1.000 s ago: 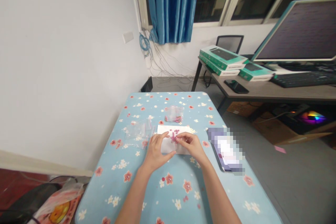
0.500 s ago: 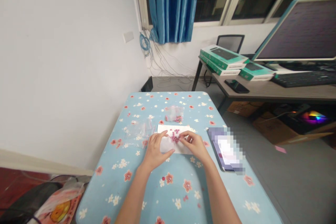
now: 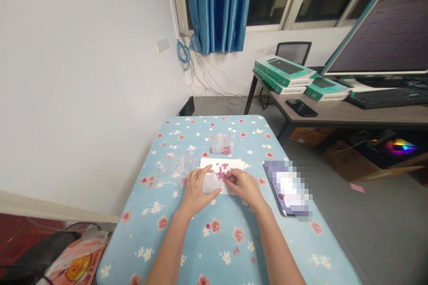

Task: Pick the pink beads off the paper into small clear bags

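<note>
A white sheet of paper (image 3: 204, 161) lies on the table, with a cluster of small pink beads (image 3: 223, 173) on it. Thumb and fingers of my left hand (image 3: 196, 189) are curved around a small translucent plastic bag (image 3: 211, 183), whose mouth has a thin pink line and faces the beads. At the right side of the cluster is my right hand (image 3: 245, 187), its fingertips pinched together; what is between them is too small to make out. Behind the paper rests a clear zip bag (image 3: 222, 144) with pink and reddish beads in its bottom.
Crumpled clear plastic bags (image 3: 175, 163) lie left of the paper. A tablet (image 3: 276, 187), its screen blurred, is at the right table edge. One red bead (image 3: 207, 226) sits nearer me on the flowered tablecloth (image 3: 187, 249). A desk (image 3: 334, 113) with keyboard boxes stands to the right.
My right fingertips have dipped and curled closer toward the beads and the bag. My left hand stays nearly in place, with more of the translucent bag showing beside it.
</note>
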`<control>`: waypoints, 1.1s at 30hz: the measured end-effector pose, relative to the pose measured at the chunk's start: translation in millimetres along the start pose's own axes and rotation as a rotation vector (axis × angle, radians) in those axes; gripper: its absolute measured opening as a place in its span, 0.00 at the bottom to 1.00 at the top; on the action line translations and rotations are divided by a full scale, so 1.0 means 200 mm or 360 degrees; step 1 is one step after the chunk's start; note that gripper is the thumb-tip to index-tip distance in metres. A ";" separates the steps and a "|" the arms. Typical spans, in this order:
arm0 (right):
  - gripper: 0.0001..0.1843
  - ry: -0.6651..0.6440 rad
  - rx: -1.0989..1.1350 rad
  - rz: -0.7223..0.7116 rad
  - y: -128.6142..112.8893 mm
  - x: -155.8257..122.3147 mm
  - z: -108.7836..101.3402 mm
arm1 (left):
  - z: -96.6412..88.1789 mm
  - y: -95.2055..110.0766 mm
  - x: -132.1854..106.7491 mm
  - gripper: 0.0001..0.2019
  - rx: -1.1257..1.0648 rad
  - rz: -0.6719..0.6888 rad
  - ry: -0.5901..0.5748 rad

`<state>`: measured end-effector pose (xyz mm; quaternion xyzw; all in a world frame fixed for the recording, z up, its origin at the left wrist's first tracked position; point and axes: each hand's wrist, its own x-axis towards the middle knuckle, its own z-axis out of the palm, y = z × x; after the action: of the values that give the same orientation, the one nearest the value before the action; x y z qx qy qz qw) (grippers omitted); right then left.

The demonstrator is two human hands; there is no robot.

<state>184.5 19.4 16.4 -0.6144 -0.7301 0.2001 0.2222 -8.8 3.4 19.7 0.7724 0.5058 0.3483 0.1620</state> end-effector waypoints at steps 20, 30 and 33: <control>0.10 0.0053 0.0758 -0.0001 0.02 0.01 -0.02 | 0.01 0.00 0.00 0.34 -0.0011 0.0035 -0.0032; 0.13 -0.0105 0.0938 -0.0056 -0.03 0.00 -0.01 | 0.02 0.01 -0.01 0.35 -0.0029 0.0073 -0.0030; 0.13 -0.0113 0.0920 -0.0050 -0.03 0.00 0.00 | 0.02 0.01 -0.01 0.35 -0.0034 0.0071 -0.0033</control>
<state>179.9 18.4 19.7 -0.5067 -0.6597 0.4179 0.3654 -4.7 0.4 17.2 0.7854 0.4829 0.3491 0.1676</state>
